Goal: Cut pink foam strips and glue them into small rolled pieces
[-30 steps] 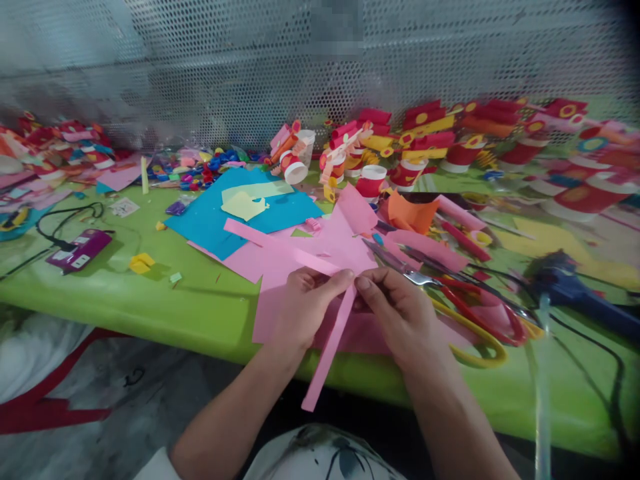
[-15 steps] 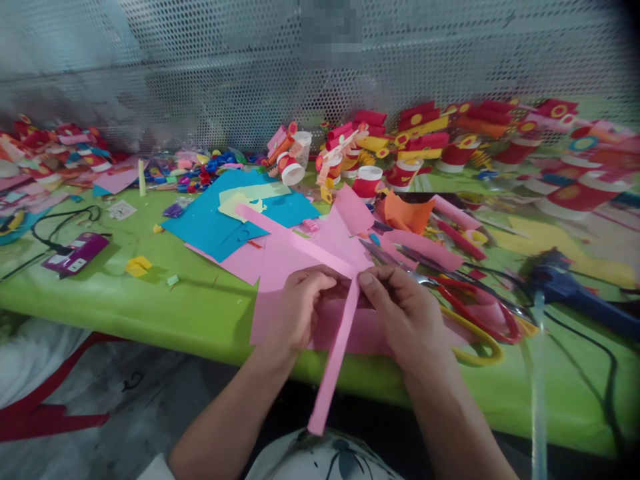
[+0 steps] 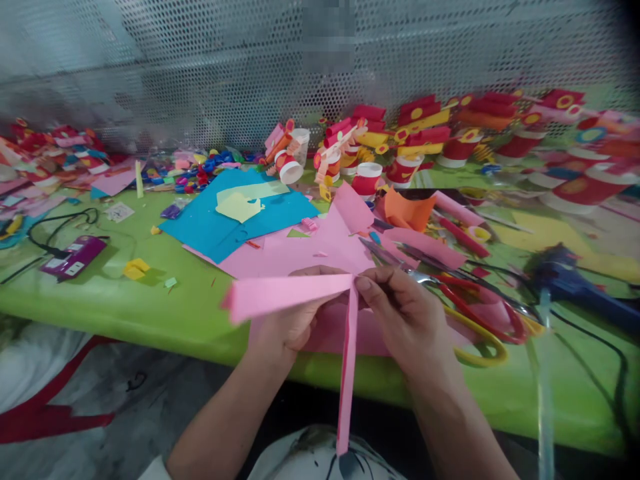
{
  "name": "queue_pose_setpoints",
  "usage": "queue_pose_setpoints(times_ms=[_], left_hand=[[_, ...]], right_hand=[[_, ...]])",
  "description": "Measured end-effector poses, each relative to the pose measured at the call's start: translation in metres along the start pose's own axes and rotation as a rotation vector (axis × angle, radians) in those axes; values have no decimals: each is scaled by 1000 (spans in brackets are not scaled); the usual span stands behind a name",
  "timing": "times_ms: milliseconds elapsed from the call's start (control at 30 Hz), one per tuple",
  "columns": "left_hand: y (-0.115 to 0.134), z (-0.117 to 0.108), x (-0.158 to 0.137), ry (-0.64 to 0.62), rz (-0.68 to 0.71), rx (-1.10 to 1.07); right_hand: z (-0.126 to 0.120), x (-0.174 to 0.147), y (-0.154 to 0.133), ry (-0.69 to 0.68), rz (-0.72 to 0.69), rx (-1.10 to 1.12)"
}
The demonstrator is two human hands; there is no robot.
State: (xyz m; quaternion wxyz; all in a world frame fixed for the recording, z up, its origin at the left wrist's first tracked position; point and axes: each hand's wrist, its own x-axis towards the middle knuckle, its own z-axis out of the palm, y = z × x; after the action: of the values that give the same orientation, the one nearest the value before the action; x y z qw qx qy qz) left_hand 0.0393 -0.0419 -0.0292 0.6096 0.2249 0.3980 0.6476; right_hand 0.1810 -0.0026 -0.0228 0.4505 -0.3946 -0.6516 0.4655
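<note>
Two pink paper strips meet at a corner between my hands. One pink strip (image 3: 287,297) reaches left across my left hand, its far end blurred. The other pink strip (image 3: 347,380) hangs down toward my lap. My right hand (image 3: 400,307) pinches the corner between thumb and fingers. My left hand (image 3: 290,327) is behind the leftward strip, its fingers curled close to the joint and partly hidden. Beneath both hands lies a pink paper sheet (image 3: 310,257) on the green table, with blue sheets (image 3: 200,227) and a pale yellow scrap (image 3: 239,207) beyond.
Scissors with red handles (image 3: 477,310) and yellow-handled scissors (image 3: 480,350) lie right of my right hand. Farther right is a blue glue gun (image 3: 575,280) with a clear glue stick. A purple power socket (image 3: 75,257) sits left. Decorated red paper cups (image 3: 367,179) line the back.
The leftward strip has swung down from pointing up and away to lying nearly level across my left hand. The hanging strip has turned more upright.
</note>
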Motion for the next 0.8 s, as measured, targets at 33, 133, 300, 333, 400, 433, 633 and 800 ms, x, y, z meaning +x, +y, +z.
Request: queue_pose_setpoints(times_ms=[33, 133, 300, 333, 400, 433, 633, 800], left_hand=[[0, 0, 0, -9, -2, 37], [2, 1, 0, -7, 43, 126], [6, 4, -1, 41, 159, 309], [6, 4, -2, 45, 179, 352], [6, 4, -4, 39, 229, 440], [5, 4, -5, 28, 254, 477], [0, 4, -7, -9, 337, 579], [-1, 3, -6, -26, 352, 618]], right_hand=[[0, -1, 1, 8, 0, -7], [1, -2, 6, 45, 27, -37], [4, -4, 5, 111, 23, -112], [4, -5, 4, 96, 11, -121], [5, -5, 4, 91, -2, -137], [5, -5, 4, 100, -3, -139], [0, -2, 1, 27, 17, -108], [-3, -1, -3, -15, 45, -71]])
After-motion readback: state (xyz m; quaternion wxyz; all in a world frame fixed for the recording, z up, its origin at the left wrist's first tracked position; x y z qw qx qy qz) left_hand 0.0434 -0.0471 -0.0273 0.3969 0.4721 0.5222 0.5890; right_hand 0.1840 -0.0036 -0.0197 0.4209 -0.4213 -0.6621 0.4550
